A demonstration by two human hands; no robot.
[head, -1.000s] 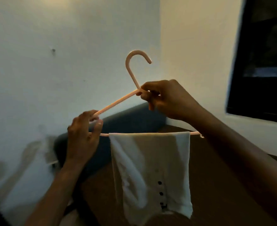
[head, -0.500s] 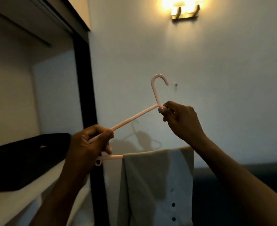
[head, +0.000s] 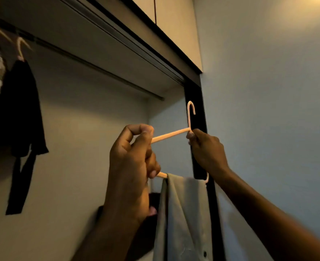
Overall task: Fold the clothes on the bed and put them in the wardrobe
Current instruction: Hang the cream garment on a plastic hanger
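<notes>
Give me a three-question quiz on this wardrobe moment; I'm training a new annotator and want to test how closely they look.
1. True or false: the pink hanger already hangs on the wardrobe rail.
2. Which hand pinches the hanger just below its hook: A) left hand B) right hand?
3. What is draped over the hanger's bottom bar?

Key
1. False: both hands hold it below the rail.
2. B.
3. A pale garment with dark buttons.
</notes>
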